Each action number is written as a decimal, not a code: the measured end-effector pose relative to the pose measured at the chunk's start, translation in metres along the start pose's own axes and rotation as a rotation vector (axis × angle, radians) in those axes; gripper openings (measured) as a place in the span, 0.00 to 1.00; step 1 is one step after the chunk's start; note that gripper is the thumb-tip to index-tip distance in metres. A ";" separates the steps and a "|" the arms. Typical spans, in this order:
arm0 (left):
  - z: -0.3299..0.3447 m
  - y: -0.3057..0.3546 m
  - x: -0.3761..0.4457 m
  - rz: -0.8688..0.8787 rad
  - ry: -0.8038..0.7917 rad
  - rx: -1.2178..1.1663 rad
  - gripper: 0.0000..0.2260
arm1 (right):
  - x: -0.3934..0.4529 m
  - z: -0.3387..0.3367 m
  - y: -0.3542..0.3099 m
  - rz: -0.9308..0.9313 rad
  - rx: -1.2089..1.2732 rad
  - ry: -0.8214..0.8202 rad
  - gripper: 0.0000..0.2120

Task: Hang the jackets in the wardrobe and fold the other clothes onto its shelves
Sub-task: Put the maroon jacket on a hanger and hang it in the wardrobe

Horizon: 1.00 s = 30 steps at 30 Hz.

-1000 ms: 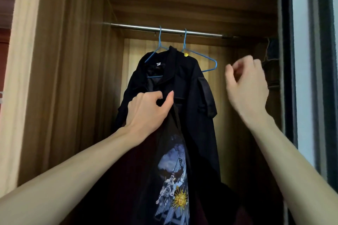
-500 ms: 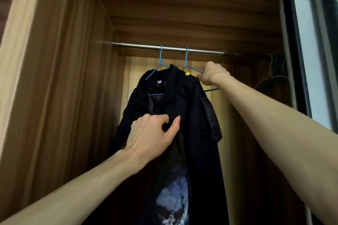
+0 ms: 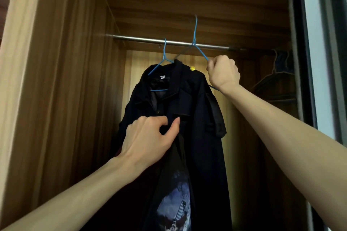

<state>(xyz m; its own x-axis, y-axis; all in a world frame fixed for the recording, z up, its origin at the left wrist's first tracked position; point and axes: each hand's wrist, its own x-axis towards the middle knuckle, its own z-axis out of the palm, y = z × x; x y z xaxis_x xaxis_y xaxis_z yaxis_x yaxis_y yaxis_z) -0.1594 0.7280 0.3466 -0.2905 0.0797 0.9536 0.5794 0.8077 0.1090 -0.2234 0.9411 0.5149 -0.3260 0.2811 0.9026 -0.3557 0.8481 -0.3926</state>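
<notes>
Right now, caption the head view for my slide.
Right hand lifts a blue wire hanger above the rail; left hand grips the dark jacket.

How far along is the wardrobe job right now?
Done: one dark jacket hangs on a blue hanger hooked over the rail. In hand: the right hand grips a second blue hanger, its hook raised above the rail, while the left hand pinches dark cloth at the jacket's front. Left: a printed dark garment hangs below; no shelves or folded clothes are in view.
</notes>
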 end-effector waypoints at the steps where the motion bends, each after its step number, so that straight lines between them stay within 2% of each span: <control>1: -0.002 0.002 -0.003 0.006 -0.004 -0.009 0.27 | -0.011 -0.005 0.003 -0.001 0.005 0.024 0.17; 8: -0.011 0.020 -0.019 0.031 -0.037 -0.092 0.28 | -0.085 -0.046 0.012 0.047 0.068 0.121 0.17; 14: -0.020 0.038 -0.032 0.046 -0.052 -0.112 0.29 | -0.116 -0.060 0.016 0.102 0.081 -0.023 0.16; 20: -0.028 0.066 -0.046 0.045 -0.071 -0.066 0.28 | -0.135 -0.091 0.038 0.155 0.305 -0.060 0.21; 26: -0.019 0.104 -0.065 -0.018 -0.132 -0.029 0.28 | -0.158 -0.146 0.071 0.147 0.499 -0.099 0.19; 30: -0.018 0.121 -0.082 -0.071 -0.178 0.005 0.27 | -0.176 -0.174 0.097 0.202 0.634 -0.184 0.20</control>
<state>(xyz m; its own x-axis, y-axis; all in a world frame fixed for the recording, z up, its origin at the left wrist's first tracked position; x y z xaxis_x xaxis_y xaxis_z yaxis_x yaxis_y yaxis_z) -0.0524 0.8085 0.2865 -0.4607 0.1239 0.8789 0.5492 0.8176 0.1726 -0.0482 1.0518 0.3483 -0.5635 0.2779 0.7780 -0.6972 0.3452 -0.6283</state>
